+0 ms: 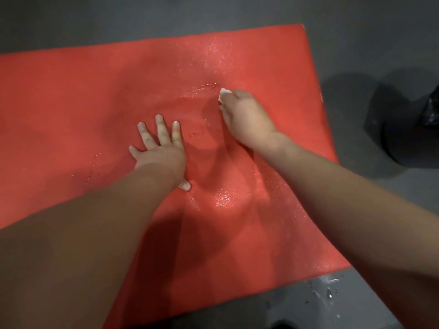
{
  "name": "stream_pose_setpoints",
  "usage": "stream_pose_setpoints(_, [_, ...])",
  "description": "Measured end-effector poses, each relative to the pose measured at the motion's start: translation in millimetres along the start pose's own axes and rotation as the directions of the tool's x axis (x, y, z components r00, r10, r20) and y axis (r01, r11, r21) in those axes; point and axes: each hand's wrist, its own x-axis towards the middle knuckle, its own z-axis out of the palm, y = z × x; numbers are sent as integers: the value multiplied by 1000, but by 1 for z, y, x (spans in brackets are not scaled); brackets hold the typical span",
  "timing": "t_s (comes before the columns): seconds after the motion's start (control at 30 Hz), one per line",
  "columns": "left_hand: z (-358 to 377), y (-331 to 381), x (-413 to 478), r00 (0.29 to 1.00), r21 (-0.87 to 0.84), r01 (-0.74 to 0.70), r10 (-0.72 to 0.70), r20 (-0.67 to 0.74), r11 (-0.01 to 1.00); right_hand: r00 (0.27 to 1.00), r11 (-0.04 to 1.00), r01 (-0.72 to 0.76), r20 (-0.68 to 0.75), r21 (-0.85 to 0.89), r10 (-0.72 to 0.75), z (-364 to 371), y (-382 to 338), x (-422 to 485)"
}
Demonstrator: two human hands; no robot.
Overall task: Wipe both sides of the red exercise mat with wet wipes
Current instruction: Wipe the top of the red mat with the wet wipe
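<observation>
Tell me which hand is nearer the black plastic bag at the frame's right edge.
Right. The right hand, gripping the wet wipe, is on the red mat, left of the black plastic bag; the left hand lies flat on the mat farther left.

Dark grey floor (71, 20), wet drops (329, 293) btm rt, black bag (431, 108) rt edge
</observation>
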Motion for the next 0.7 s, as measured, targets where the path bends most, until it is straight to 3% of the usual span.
stream_pose_setpoints(0.07, [0,0,1,1000,-5,7,-7,1,1000,1000,997,2,-23,-76,-3,-4,15,11])
stream_pose_setpoints(0.17, [0,2,2,1000,-13,12,-12,5,1000,950,953,-277,-184,-120,253,-12,42,28])
stream_pose_setpoints(0.23, [-2,3,2,1000,-20,12,-11,7,1000,923,932,-352,-193,-82,332,-12,31,34])
stream_pose_setpoints(0.3, [-2,3,2,1000,-15,20,-20,10,1000,952,955,-288,-133,-68,277,-8,4,35])
stream_pose_setpoints(0.37, [-2,4,1,1000,-17,24,-24,13,1000,995,995,-96,-32,-22,95,1,-21,31])
stream_pose_setpoints(0.43, [-2,4,1,1000,-22,20,-20,8,1000,993,992,114,34,-53,-112,6,-26,30])
stream_pose_setpoints(0.47, [-2,4,0,1000,-23,15,-15,7,1000,988,984,153,42,-92,-149,3,-19,35])
stream_pose_setpoints(0.53, [-3,3,-1,1000,-22,9,-8,11,1000,1000,988,11,23,-153,-7,-7,3,47])
stream_pose_setpoints(0.6, [-4,3,0,1000,-21,12,-11,21,1000,971,951,-235,-91,-203,220,-13,22,59])
stream_pose_setpoints(0.63, [-4,4,0,1000,-20,15,-15,25,1000,959,935,-279,-114,-220,259,-12,20,60])
stream_pose_setpoints(0.7, [-3,5,0,1000,-14,18,-18,25,1000,986,966,-166,-57,-200,158,-3,-2,58])
